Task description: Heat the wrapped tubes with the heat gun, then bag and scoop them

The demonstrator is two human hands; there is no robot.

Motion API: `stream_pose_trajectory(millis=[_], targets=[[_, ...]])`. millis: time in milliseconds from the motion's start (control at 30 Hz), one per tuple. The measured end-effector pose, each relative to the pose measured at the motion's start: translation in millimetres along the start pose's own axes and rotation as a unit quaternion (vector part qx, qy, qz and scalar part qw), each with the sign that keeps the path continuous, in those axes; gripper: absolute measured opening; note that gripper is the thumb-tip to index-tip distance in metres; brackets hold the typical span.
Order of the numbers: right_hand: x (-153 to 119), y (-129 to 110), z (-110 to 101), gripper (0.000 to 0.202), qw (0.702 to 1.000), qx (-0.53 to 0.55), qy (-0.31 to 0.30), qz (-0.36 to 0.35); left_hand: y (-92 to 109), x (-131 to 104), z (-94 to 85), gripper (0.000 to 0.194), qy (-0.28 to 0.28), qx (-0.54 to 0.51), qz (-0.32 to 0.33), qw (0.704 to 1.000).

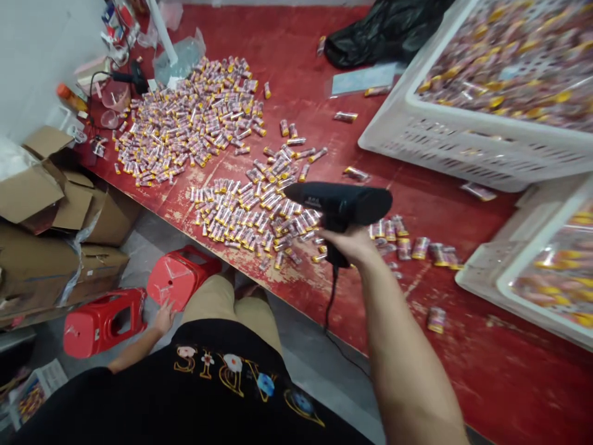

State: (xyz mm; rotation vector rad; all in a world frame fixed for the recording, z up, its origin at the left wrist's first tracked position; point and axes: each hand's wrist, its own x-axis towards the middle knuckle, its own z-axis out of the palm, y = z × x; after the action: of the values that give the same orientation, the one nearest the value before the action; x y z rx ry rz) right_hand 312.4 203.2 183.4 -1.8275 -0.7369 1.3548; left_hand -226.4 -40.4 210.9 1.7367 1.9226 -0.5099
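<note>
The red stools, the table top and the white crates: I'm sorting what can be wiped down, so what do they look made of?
Red stools: moulded plastic, glossy, with cut-out openings. The left hand touches one.
Table top: probably red-painted wood or board; the paint is worn pale along the near edge.
White crates: plastic, matte, with slotted lattice walls.

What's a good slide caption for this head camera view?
Right hand aims a black heat gun over small wrapped tubes on a red table; left hand touches a red stool.
</note>
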Motion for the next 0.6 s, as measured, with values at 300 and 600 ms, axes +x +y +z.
stream_pose_trajectory(millis=[300,600], targets=[[-107,79,-15,0.047,1.000,-0.014,-0.015,0.020,89,116,8.4,0.056,0.055,-0.079,0.044,0.994],[-160,121,9,0.067,0.998,-0.051,0.007,0.025,188,217,0.2,0.094,0.154,-0.117,0.131,0.972]])
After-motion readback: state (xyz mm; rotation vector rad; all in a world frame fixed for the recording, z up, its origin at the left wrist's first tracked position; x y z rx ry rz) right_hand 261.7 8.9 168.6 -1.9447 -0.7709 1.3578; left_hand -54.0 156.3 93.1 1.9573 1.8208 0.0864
